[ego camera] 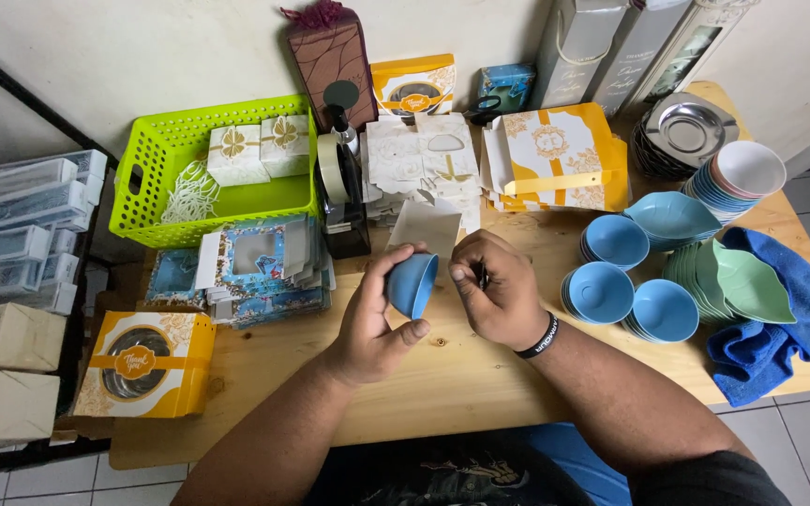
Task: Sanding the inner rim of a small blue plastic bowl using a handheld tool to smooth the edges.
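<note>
Item, as I see it from my remote seat: one small blue bowl [412,283], held tilted on its side above the wooden desk [461,375], just in front of the black tape dispenser [344,201], which I take as my landmark. My left hand [372,323] has its grip closed around the bowl, thumb at the lower rim, fingers over the top. My right hand [499,290] sits just right of the bowl, its grip pinched on a small dark object too little shown to identify; a black wristband [541,339] circles that wrist. Left of the dispenser: a lime-green basket [157,155] holding white gift boxes [260,150]. Below-left of it: a stack of blue windowed cartons [260,267] and one orange windowed box [147,365]. Right of it: flat white-and-orange box blanks [555,155]. Farther right: stacks of blue bowls [616,242], green leaf-shaped dishes [733,281], a blue cloth [780,337], and silver plates [686,131].
</note>
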